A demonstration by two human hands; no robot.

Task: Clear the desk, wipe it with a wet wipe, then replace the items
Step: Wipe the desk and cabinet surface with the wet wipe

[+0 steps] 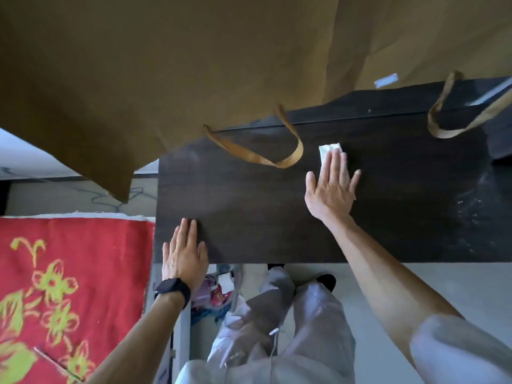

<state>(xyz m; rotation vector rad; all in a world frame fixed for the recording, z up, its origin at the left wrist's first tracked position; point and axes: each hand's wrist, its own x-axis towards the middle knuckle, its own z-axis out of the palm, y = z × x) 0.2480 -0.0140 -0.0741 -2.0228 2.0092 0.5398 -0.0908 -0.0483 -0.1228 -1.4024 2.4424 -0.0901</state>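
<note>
The dark wooden desk [249, 212] fills the middle of the view with a bare top. My right hand [331, 187] lies flat on it, fingers spread, pressing a folded white wet wipe [328, 151] against the wood; only the wipe's far end shows past my fingertips. My left hand [184, 256], with a black watch on the wrist, rests palm down on the desk's near left corner and holds nothing.
A brown curtain [194, 65] hangs over the desk's far side, its tie loops [266, 156] dangling onto the top. A red blanket with yellow flowers [63, 295] lies to the left. Dusty smears [471, 206] mark the desk's right end. My legs and clutter are below.
</note>
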